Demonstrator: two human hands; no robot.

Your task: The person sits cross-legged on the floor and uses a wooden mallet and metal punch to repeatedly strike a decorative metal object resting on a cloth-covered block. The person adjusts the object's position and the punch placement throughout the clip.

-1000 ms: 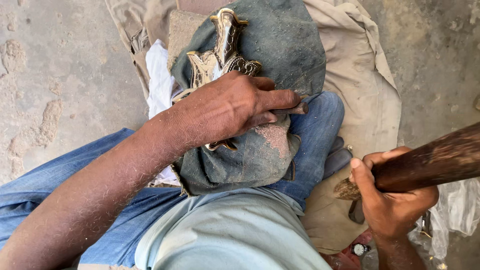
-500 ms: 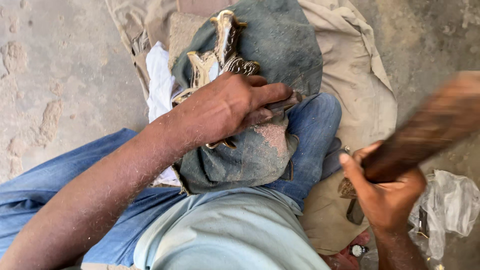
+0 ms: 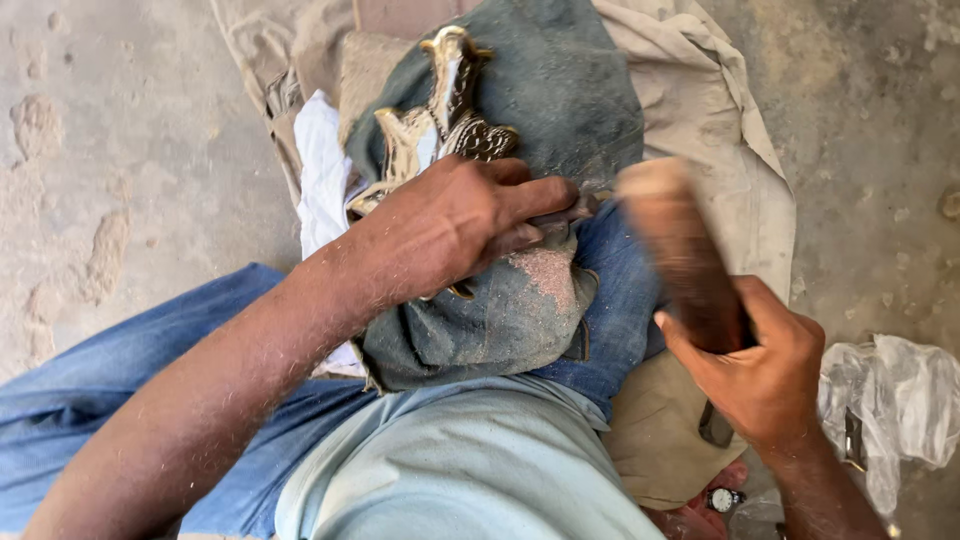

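Concrete floor (image 3: 120, 150), grey and pitted, fills the left side, and across it runs one leg in blue jeans (image 3: 90, 400), with a pale blue-green shirt (image 3: 470, 470) below the middle. Over the lap lies one dusty grey-blue cloth (image 3: 520, 310), and under it one white rag (image 3: 320, 160) shows at its left edge, both resting on one tan sheet (image 3: 720, 130) spread on the ground. On the grey-blue cloth sits one ornate brass piece (image 3: 440, 120), gold and dark in pattern, its narrow end pointing up and away from the person. One left hand (image 3: 460, 225) lies across the lower part of that brass piece, fingers curled down and pinched on a thin dark tool (image 3: 575, 210), only whose tip shows past the fingertips; what kind of tool it is cannot be told. Just right of that tip is one brown wooden mallet (image 3: 680, 250), blurred, its thick end up near the fingertips, whether touching the tool I cannot tell. One right hand (image 3: 760, 370) is clamped around the mallet's lower end, well apart from the left hand. Farther right lies one crumpled clear plastic bag (image 3: 900, 400) on the floor, and at the bottom edge sits one small wristwatch (image 3: 722, 498).
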